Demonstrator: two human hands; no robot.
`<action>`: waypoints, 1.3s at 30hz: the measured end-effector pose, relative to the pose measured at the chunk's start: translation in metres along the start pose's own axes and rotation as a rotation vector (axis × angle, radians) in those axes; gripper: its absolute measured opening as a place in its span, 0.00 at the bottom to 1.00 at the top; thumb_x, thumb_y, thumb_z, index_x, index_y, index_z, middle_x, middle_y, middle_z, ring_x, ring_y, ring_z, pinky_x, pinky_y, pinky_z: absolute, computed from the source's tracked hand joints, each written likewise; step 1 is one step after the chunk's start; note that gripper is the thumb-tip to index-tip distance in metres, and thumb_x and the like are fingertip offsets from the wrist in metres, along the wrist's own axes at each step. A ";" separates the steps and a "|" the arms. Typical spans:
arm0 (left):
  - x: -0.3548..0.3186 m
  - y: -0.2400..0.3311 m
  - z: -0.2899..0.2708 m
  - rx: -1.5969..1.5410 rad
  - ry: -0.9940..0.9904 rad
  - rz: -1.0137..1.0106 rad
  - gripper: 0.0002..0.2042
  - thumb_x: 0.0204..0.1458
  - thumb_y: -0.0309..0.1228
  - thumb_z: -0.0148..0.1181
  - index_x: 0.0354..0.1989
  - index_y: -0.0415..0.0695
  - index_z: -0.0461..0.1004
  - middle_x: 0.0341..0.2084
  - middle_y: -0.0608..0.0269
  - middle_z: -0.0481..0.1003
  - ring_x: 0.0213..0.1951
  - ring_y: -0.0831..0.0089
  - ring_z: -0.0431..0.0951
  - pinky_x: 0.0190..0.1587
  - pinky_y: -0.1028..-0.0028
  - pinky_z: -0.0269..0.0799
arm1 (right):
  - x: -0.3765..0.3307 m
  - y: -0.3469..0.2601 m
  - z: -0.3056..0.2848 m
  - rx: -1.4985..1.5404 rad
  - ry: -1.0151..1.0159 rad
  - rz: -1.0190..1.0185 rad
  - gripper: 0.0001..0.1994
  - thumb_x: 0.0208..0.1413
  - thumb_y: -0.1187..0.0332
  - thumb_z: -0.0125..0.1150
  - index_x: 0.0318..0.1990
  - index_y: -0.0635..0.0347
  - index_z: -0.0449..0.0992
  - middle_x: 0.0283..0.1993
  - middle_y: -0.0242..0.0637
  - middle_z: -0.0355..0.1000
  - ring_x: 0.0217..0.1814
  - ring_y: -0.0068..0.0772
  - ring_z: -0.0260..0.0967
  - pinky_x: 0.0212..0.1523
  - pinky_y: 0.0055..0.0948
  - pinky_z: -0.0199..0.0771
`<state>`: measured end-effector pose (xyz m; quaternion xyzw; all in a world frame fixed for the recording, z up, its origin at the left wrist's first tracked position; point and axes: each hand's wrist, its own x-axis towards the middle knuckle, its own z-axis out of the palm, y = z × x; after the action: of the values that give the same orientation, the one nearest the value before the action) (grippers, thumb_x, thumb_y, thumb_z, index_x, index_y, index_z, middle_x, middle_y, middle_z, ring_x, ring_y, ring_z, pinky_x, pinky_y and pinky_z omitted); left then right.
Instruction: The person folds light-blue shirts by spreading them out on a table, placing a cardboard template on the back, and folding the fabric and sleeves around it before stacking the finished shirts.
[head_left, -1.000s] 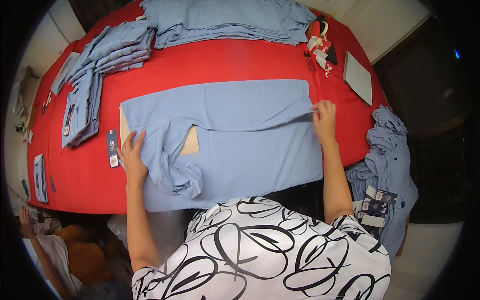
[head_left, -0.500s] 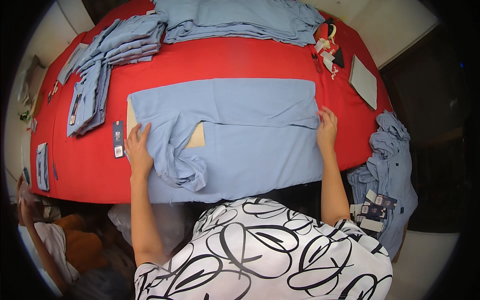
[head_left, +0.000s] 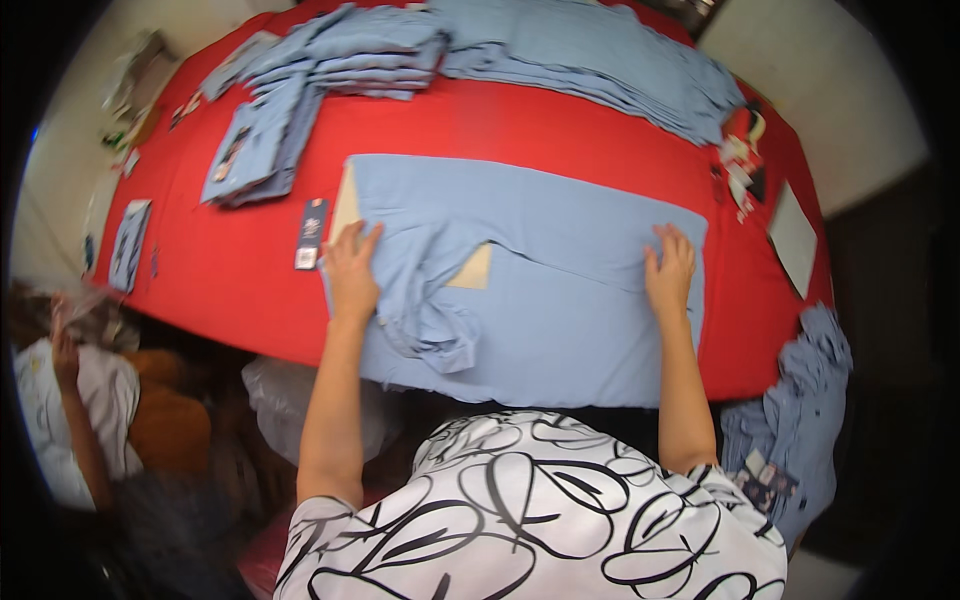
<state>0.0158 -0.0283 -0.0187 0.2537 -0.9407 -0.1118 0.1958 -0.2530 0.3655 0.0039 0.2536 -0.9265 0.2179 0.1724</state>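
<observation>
A light blue shirt [head_left: 560, 320] lies spread over the near edge of the table, its sleeve bunched toward the left. Cream card [head_left: 468, 270] shows through a gap in the cloth and along the shirt's left edge. My left hand [head_left: 352, 275] rests at that left edge, fingers apart on the card and cloth. On the right part of the shirt lies my right hand [head_left: 670, 275], its fingers loosely spread and a little inward from the side edge. A dark hang tag [head_left: 311, 235] is on the table just left of my left hand.
The table has a red cover [head_left: 230, 315]. Folded blue shirts [head_left: 370, 50] and flat blue pieces [head_left: 590, 60] are stacked at the back. A pale board [head_left: 793, 240] lies at right, above hanging blue garments [head_left: 785, 420]. Another person's arm [head_left: 80, 410] is at lower left.
My view has turned, so the scene sits farther right and tilted. My right hand has moved inward from the shirt's right edge onto its surface. My left hand stays at the left edge.
</observation>
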 end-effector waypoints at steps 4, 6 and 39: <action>-0.001 0.004 0.002 -0.041 0.099 0.084 0.33 0.41 0.13 0.49 0.60 0.52 0.70 0.63 0.61 0.63 0.68 0.56 0.57 0.70 0.47 0.44 | -0.044 -0.161 -0.020 0.641 -0.447 -0.551 0.23 0.48 0.65 0.68 0.54 0.57 0.74 0.58 0.43 0.69 0.60 0.48 0.63 0.62 0.44 0.60; -0.001 0.009 -0.002 -0.093 0.104 0.117 0.33 0.41 0.12 0.48 0.60 0.51 0.70 0.62 0.63 0.65 0.68 0.58 0.58 0.70 0.47 0.44 | -0.074 -0.214 -0.019 0.597 -0.517 -0.793 0.22 0.45 0.71 0.67 0.51 0.56 0.75 0.54 0.40 0.70 0.58 0.47 0.64 0.59 0.47 0.62; 0.007 0.006 -0.013 -0.274 -0.064 0.000 0.29 0.37 0.33 0.76 0.48 0.39 0.70 0.50 0.56 0.68 0.54 0.55 0.66 0.57 0.62 0.64 | -0.090 -0.168 -0.007 0.583 -0.366 -0.351 0.16 0.56 0.68 0.59 0.52 0.59 0.75 0.53 0.45 0.71 0.52 0.46 0.69 0.50 0.41 0.71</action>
<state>0.0130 -0.0288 -0.0034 0.2207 -0.9224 -0.2471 0.1986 -0.0868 0.2736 0.0243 0.4815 -0.7837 0.3904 -0.0406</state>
